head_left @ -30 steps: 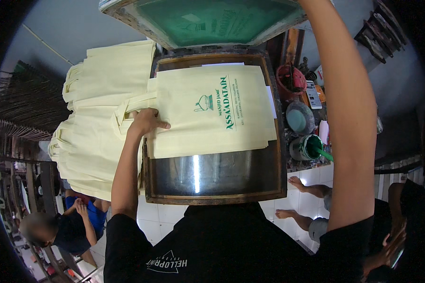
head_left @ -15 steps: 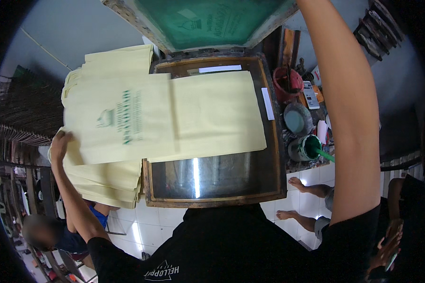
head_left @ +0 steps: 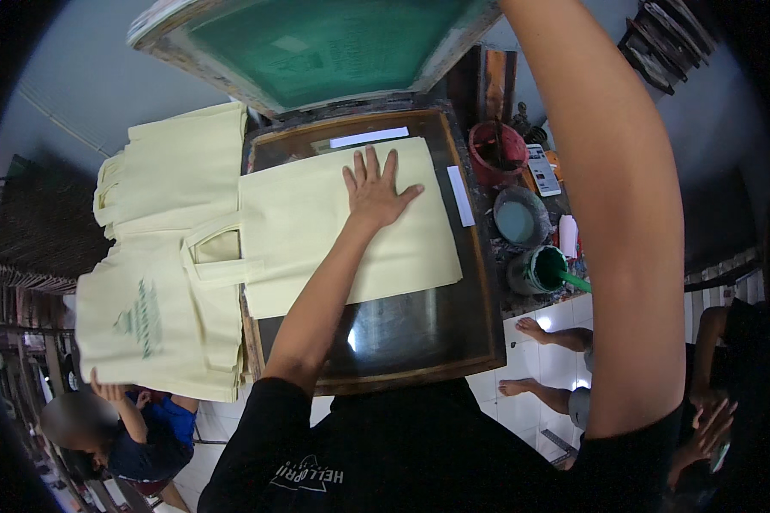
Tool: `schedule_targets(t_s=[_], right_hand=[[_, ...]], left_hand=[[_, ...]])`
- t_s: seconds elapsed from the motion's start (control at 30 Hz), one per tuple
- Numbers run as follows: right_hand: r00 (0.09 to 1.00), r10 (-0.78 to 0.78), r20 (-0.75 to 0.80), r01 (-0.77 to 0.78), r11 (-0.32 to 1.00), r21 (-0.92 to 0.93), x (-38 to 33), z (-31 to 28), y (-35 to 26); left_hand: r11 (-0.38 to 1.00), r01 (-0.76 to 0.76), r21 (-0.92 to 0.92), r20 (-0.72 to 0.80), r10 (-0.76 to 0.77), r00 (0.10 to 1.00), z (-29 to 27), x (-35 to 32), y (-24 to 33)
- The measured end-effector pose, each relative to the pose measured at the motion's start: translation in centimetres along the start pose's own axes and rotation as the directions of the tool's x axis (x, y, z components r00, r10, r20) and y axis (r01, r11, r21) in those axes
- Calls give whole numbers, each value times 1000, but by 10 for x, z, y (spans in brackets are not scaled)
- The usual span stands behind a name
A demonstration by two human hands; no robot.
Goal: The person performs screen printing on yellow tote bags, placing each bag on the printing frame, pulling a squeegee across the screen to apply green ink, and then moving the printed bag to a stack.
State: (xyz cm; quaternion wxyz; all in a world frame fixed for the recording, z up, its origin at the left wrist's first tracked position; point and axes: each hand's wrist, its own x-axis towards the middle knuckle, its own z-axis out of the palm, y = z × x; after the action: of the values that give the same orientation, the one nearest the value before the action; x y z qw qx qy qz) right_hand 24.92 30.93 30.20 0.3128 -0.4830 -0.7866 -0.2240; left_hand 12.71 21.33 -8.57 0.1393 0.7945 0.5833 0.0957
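Note:
My left hand (head_left: pixel 376 192) lies flat with spread fingers on a plain cream fabric bag (head_left: pixel 402 252). That bag is spread over the dark glass-topped printing board (head_left: pixel 419 329), its handles (head_left: pixel 218 272) pointing left. A cream bag with a green print (head_left: pixel 103 299) rests at the left, on other bags. Above the far side of the board, a printing screen (head_left: pixel 334 60) with green mesh stands tilted up. My right arm reaches up past the screen's right side, and its hand is outside the picture.
More cream bags (head_left: pixel 180 167) are stacked at the far left. Right of the board stand a red bucket (head_left: pixel 496 175), a bowl of greyish liquid (head_left: pixel 518 221), a green paint tub (head_left: pixel 530 272) and a phone (head_left: pixel 543 169). A person's hand (head_left: pixel 107 389) meets the printed bag's near edge; another person's legs show right.
My left hand has let go of the printed bag, which now lies on the left pile, and has moved right onto the plain bag. The whole view has shifted slightly.

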Motion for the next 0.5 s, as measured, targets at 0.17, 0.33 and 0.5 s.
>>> schedule_targets(t_s=[0.17, 0.33, 0.5], right_hand=[[997, 38, 66, -40, 999, 34, -11, -13, -17], [998, 5, 59, -9, 998, 57, -10, -13, -12], [999, 8, 41, -9, 999, 34, -7, -10, -14]], left_hand=[[994, 84, 71, 75, -89, 993, 13, 29, 25], [996, 76, 44, 80, -80, 994, 14, 38, 34], [996, 77, 42, 71, -80, 994, 18, 45, 39]])
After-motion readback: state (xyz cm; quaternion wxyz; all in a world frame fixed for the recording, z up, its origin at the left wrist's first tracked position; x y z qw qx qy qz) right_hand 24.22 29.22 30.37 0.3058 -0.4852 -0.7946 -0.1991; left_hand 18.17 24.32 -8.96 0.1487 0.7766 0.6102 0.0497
